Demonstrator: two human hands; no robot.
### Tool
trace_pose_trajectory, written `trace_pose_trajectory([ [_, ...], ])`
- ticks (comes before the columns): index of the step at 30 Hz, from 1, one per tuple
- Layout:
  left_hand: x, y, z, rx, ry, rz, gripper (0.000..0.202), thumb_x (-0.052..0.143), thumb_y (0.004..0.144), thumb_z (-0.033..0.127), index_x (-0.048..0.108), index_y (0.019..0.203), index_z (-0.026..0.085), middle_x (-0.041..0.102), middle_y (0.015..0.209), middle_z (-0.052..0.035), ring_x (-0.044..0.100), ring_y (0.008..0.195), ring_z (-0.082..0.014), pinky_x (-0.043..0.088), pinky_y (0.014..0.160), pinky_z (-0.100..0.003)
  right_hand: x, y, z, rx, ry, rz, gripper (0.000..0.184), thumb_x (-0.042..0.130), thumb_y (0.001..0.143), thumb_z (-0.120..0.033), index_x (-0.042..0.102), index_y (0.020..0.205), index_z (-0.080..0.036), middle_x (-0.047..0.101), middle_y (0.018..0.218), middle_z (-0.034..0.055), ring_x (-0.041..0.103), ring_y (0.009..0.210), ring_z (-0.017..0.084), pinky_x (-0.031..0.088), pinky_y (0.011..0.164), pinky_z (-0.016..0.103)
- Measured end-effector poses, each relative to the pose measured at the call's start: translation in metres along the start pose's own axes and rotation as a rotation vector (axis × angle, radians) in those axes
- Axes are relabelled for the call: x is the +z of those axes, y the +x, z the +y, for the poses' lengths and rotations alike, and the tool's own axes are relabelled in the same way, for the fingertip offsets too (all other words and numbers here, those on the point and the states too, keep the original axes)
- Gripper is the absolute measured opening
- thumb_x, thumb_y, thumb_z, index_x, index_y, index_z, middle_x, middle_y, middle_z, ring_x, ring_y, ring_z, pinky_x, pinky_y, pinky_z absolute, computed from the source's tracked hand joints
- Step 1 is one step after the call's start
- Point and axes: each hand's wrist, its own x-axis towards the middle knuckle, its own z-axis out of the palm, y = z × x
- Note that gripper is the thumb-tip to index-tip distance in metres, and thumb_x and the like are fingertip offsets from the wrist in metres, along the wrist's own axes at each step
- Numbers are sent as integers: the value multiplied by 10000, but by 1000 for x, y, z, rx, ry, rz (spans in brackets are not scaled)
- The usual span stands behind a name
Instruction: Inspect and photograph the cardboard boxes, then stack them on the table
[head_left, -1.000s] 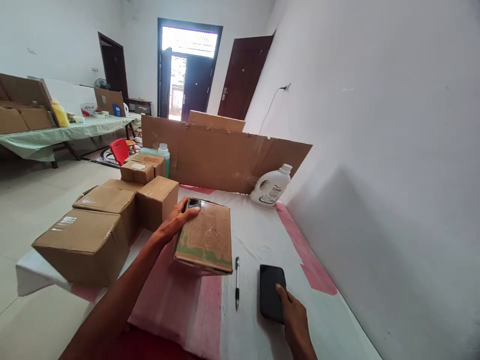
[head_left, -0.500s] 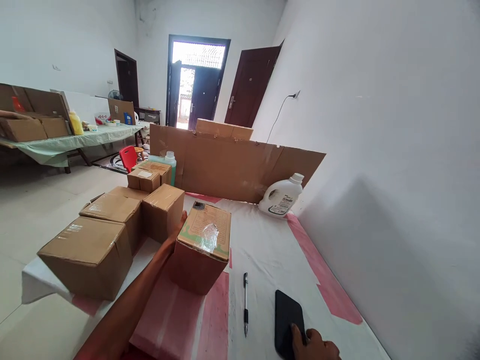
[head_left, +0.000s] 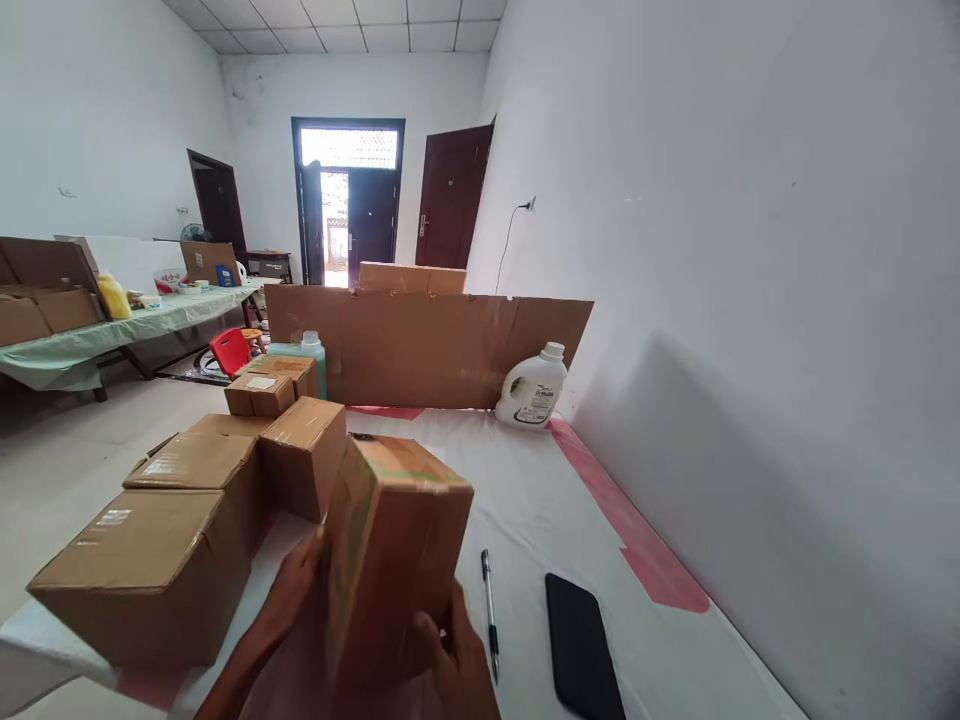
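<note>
The carton (head_left: 401,570), brown cardboard with some green print, stands tilted between your two hands at the near side of the table (head_left: 517,500); whether its lower edge touches the cloth is hidden. At its 9 o'clock, your left hand (head_left: 300,572) lies with fingers bent against the side, clasping it. At its 5 o'clock, your right hand (head_left: 454,650) pinches the lower right edge, thumb on the near face and fingers around the corner. Just beside that hand, toward 3 o'clock of the carton, lies a pen (head_left: 490,615), and beyond it a black phone (head_left: 583,645), face flat on the cloth. A large closed box (head_left: 135,590) occupies 9 o'clock, with an upright box (head_left: 307,450) at 10 and a small labelled box (head_left: 259,395) near 11, beside a teal bottle (head_left: 315,360). A white jug (head_left: 532,388) stands at 1 o'clock, before a long cardboard panel (head_left: 420,345) at 12. Farther off, toward 10, note a red chair (head_left: 229,351).
</note>
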Motion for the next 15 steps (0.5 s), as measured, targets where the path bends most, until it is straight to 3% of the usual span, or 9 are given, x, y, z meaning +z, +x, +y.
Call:
trace_pose_trajectory([
  [3,-22,-30,-5,-36,126,13,675,527,854,804,792,1160,264,772,927,-66,660,972,-340,555,902,-480,-12,0,-20,-63,-84,127,910,573,931,-693,221,1654,-267,547,1543,116,460,1468,308,390,1187,476],
  [6,-32,-46,7,-51,197,69,732,456,885,806,752,1262,253,776,1045,-64,629,826,-275,540,855,-427,-17,7,-36,-87,-158,87,852,509,925,-755,367,1611,-269,564,1524,94,400,1503,302,303,1235,482],
  [7,-32,-47,12,-36,194,85,736,447,897,795,732,1293,245,770,1115,-69,628,838,-270,535,851,-416,-18,10,-41,-86,-161,47,859,484,920,-779,402,1596,-255,610,1469,100,469,1451,311,343,1208,478],
  [9,-26,-39,23,32,136,94,723,445,924,762,692,1343,227,737,1249,-86,646,964,-290,529,888,-406,-22,19,-51,-72,-153,-44,923,407,923,-818,347,1621,-218,723,1247,112,690,1140,306,494,1049,470],
  [11,-15,-24,28,116,44,71,707,451,942,734,656,1377,216,701,1331,-105,631,1147,-322,519,969,-416,-29,32,-61,-81,-168,-115,1000,341,923,-842,223,1656,-172,750,971,80,718,791,259,570,817,432],
  [13,2,-3,27,154,-32,38,730,470,930,748,628,1397,209,677,1368,-121,601,1255,-347,506,1036,-451,-35,52,-68,-124,-193,-131,1014,324,921,-845,202,1654,-155,708,850,51,680,719,241,552,661,366],
  [15,23,18,21,124,-67,-13,785,484,899,789,602,1416,210,663,1387,-138,578,1313,-371,498,1065,-494,-41,77,-71,-166,-201,-69,979,404,899,-838,347,1600,-157,685,846,47,664,763,234,521,604,308],
])
